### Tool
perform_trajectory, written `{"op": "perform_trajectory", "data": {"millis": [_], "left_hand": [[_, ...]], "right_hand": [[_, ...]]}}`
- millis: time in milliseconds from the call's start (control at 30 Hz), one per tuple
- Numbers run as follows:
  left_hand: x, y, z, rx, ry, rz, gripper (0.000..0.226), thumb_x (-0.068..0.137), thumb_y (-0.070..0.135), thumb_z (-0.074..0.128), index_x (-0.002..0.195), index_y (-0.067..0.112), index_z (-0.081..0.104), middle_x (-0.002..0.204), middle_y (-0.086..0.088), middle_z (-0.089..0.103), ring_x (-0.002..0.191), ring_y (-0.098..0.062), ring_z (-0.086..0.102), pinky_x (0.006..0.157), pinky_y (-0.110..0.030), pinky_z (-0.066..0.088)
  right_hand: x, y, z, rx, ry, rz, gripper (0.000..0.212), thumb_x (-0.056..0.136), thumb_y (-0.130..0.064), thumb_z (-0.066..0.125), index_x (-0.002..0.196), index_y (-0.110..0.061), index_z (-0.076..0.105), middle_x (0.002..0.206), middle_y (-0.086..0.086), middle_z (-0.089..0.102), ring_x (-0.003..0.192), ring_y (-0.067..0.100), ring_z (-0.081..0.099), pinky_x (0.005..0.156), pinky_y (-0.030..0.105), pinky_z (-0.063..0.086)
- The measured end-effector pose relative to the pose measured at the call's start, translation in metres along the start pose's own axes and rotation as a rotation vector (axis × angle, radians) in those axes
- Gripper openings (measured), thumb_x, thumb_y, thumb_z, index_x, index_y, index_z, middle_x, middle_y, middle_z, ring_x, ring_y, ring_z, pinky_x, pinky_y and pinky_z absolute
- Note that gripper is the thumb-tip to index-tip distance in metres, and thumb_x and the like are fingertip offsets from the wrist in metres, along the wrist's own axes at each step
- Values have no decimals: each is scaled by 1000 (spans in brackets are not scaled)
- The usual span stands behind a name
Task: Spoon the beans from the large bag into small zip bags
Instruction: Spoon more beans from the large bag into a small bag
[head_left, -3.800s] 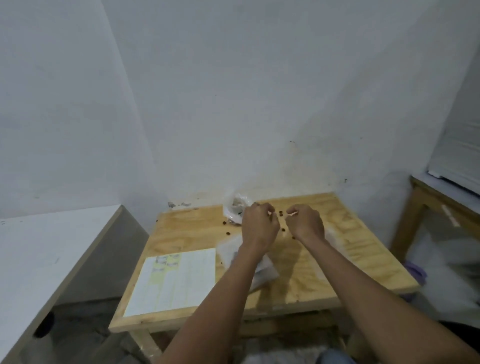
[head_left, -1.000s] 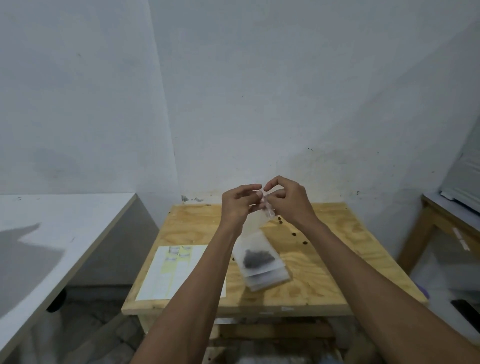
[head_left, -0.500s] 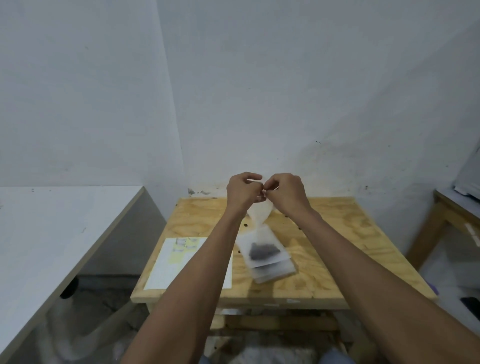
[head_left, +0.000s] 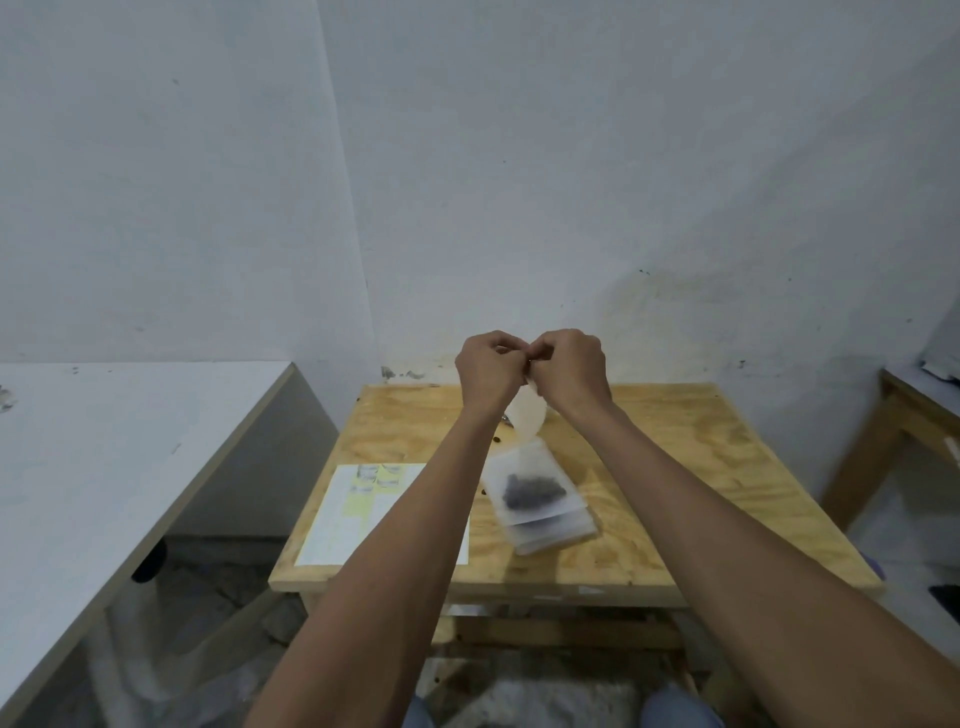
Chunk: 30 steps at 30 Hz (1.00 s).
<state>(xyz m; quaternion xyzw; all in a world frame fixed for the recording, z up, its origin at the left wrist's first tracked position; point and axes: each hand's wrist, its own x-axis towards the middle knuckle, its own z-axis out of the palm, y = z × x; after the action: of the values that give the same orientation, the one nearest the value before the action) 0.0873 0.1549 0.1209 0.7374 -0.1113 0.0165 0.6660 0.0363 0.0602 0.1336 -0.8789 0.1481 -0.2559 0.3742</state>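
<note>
Left hand: the left hand (head_left: 488, 374) is raised above the far half of the bench, fingers curled, pinching the top edge of the small bag.
Right hand: the right hand (head_left: 569, 371) meets the left knuckle to knuckle, fingers curled on the same top edge.
Small translucent plastic zip bag: the bag (head_left: 527, 418) hangs from both hands, long axis roughly vertical, mouth up, lower end pointing down at the bench.
Filled bags: a stack of clear zip bags (head_left: 537, 496) with dark beans lies flat, long axis running away from the viewer.
Pale plywood bench: the bench (head_left: 675, 467) also carries a white printed paper sheet (head_left: 358, 509) near its left front.
</note>
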Motion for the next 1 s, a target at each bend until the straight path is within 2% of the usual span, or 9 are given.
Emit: {"op": "perform_trajectory", "data": {"millis": [167,267,400,567,667,800,833,900,1000], "left_hand": [[4,1,-7,31,-96,-46,27,79,-11,55,86,0,79,66,-11,70,58,-21,65,69,-38,64],[3,-2,-9,9,-106,-61,24,80,-16,58,87,-4,78,65,-15,69,53,-22,66,69,-40,66],[0,-5,-7,91,-90,13,26,79,-14,60,83,5,78,68,-12,73,52,-18,69,67,-37,64],[-2,-9,-5,247,-115,65,22,83,-5,64,87,11,78,61,-5,69,52,-16,67,43,-19,46],[-4,-15,-12,269,-164,95,19,85,-1,67,96,8,80,61,-3,67,52,-18,67,48,-25,51],[2,-9,-12,338,-169,202,18,86,4,67,94,11,81,56,1,62,54,-23,63,56,-32,56],[3,-6,-12,343,-176,222,19,86,6,66,95,13,81,60,-2,64,57,-26,64,61,-35,58],[6,-3,-14,313,-186,270,22,85,14,65,99,21,81,82,-5,71,75,-25,70,74,-37,61],[8,-3,-17,267,-257,365,35,76,22,68,111,28,74,127,2,60,122,-10,58,89,-20,49]], "right_hand": [[0,8,-8,25,-47,-59,28,84,4,62,95,-12,82,83,3,75,74,16,70,71,29,59],[-1,13,-9,6,-62,-93,28,86,2,61,96,-14,82,85,-1,74,77,14,69,73,27,57],[-1,14,-8,-53,-61,-101,26,86,0,63,99,-13,81,94,2,76,82,20,70,76,31,57],[-1,22,-4,-141,-14,-86,25,87,1,62,103,-8,79,99,8,76,94,23,70,74,24,46],[3,30,-9,-175,22,-72,26,88,1,63,109,-5,77,107,11,74,98,26,69,78,27,50],[7,28,-11,-260,65,-120,29,92,-1,61,117,-5,73,116,12,67,100,28,66,83,35,54],[9,26,-13,-259,71,-129,30,92,-2,60,119,-5,73,117,12,66,102,29,65,84,35,54],[13,24,-17,-241,87,-154,30,93,-4,59,120,-7,73,118,11,67,105,28,65,85,33,52],[18,17,-23,-162,110,-188,29,91,-4,62,117,-9,75,112,8,70,102,22,66,87,30,51]]}}
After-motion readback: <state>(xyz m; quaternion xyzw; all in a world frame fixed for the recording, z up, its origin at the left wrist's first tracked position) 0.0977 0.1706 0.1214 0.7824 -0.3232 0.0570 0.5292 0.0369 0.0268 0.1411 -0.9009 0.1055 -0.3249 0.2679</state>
